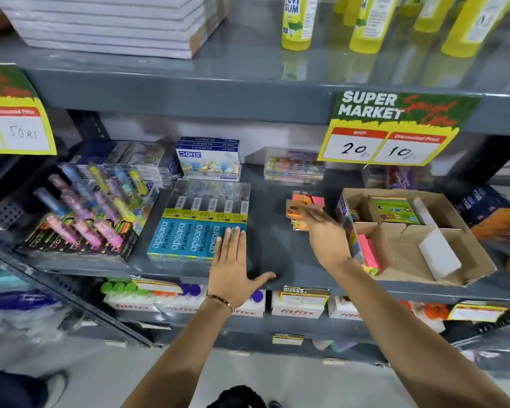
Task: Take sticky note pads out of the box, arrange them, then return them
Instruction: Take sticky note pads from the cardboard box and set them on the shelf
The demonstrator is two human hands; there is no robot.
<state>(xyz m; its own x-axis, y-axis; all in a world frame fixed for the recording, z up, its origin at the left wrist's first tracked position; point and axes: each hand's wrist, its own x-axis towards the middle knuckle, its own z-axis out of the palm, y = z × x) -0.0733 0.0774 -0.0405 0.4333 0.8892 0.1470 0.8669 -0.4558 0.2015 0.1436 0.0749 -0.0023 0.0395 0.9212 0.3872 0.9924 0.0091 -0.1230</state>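
Observation:
A brown cardboard box (465, 260) with dividers sits on the grey shelf at the right. It holds a green-wrapped sticky note pad (393, 212), a pink pad (370, 251) and a white block (437, 254). A small pile of orange and pink sticky note pads (302, 204) lies on the shelf just left of the box. My right hand (326, 237) hovers over that pile with fingers stretched, holding nothing. My left hand (233, 260) rests flat on the shelf, fingertips touching a blue pencil pack.
Blue Apsara pencil packs (195, 234) lie left of centre, with highlighter packs (83, 210) farther left. Doms boxes (209, 160) and clear cases (293, 166) stand at the back. A price sign (395, 131) hangs from the shelf above. Glue bottles (298, 22) stand on top.

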